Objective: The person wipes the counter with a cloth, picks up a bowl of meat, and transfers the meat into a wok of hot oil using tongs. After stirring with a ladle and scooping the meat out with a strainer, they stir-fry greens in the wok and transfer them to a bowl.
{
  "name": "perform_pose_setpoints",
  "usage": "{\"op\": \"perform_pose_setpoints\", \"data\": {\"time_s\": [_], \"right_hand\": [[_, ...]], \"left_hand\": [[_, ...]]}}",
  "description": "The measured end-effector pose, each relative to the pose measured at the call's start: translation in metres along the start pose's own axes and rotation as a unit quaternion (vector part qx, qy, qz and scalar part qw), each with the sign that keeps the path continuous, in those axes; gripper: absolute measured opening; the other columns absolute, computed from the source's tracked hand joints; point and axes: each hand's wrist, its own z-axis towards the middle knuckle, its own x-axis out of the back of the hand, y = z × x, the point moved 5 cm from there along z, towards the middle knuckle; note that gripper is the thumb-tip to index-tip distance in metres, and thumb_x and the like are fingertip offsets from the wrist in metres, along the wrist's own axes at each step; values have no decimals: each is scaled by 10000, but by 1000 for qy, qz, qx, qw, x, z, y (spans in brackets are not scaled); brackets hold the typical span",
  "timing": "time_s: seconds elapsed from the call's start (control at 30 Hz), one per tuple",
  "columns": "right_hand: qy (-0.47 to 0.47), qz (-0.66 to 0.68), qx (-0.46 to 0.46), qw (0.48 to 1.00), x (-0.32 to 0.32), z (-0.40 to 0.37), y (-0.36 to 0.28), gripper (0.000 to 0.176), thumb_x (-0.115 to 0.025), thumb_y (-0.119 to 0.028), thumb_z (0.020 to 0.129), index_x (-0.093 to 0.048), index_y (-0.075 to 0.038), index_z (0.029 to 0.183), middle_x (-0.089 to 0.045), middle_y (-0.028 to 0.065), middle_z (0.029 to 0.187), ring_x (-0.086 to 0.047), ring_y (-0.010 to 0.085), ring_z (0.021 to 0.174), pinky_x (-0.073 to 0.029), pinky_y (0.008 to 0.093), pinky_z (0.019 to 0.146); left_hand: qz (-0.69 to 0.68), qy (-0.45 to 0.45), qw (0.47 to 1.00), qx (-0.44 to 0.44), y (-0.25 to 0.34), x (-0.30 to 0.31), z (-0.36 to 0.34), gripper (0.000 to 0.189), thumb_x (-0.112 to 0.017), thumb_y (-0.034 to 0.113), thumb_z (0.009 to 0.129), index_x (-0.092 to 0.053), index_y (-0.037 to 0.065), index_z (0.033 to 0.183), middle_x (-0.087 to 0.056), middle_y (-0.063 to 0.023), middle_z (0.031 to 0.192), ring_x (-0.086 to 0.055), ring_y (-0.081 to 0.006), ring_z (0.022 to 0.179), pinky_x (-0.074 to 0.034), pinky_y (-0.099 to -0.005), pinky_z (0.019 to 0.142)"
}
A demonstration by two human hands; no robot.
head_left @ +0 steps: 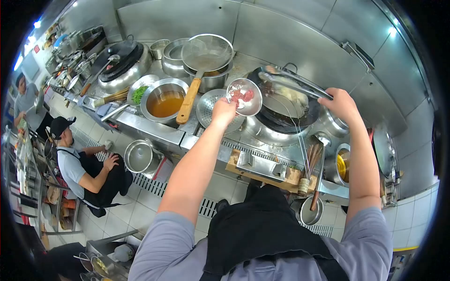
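My left hand (224,112) grips the rim of a small metal bowl (255,107), tilted and holding pieces of red raw meat (242,97). The bowl is at the left edge of a dark wok (310,114) on the stove. My right hand (341,104) is closed around the handle end of long metal tongs (300,84), which reach across the wok. A pale mass (288,91) shows in the wok below the tongs. Under my left hand lies a perforated ladle (206,108).
A pot of brown liquid (165,104), a wooden-handled mesh strainer (190,100) and chopped greens (138,95) stand left. A bamboo brush (304,185) and ladle (318,185) are at the front edge. A crouching person (89,164) and another person (30,100) are at left.
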Motion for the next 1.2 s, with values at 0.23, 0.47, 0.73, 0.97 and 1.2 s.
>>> {"op": "perform_pose_setpoints", "data": {"time_s": [0.23, 0.47, 0.73, 0.97, 1.2], "right_hand": [[31, -120, 174, 977, -34, -44, -43, 333, -650, -325, 808, -638, -20, 942, -655, 152, 915, -647, 328, 841, -515, 417, 749], [67, -108, 112, 986, -1, -38, -19, 275, -629, -298, 823, -646, -42, 922, -655, 136, 907, -646, 304, 861, -514, 414, 763], [-5, -103, -6, 995, -99, 57, 0, 290, -575, -301, 846, -689, -46, 923, -677, 165, 967, -656, 299, 930, -518, 404, 823], [-2, -54, -57, 997, -89, 64, 24, 372, -586, -373, 846, -669, -34, 971, -667, 185, 987, -645, 325, 946, -508, 423, 830], [52, -30, 31, 998, -25, 23, 40, 359, -612, -357, 835, -643, -21, 959, -658, 205, 903, -633, 360, 886, -499, 462, 766]], "left_hand": [[150, -25, 985, -78, 0, -44, 19, 249, -568, 176, 777, -629, -49, 865, -657, -254, 836, -650, -366, 829, -487, -420, 768], [30, -42, 999, 14, -30, -42, 27, 263, -534, 134, 774, -614, -87, 891, -659, -233, 753, -675, -310, 656, -519, -395, 653], [4, -7, 999, 37, -35, -22, 17, 227, -511, 100, 784, -574, -104, 862, -641, -204, 679, -655, -263, 544, -520, -359, 541], [24, -22, 999, 37, -27, -13, 17, 175, -516, 108, 857, -552, -44, 937, -645, -136, 733, -646, -187, 569, -498, -278, 485], [54, 21, 998, -5, 4, -43, 38, 198, -539, 137, 801, -619, -44, 812, -656, -173, 678, -668, -240, 586, -507, -349, 565]]}}
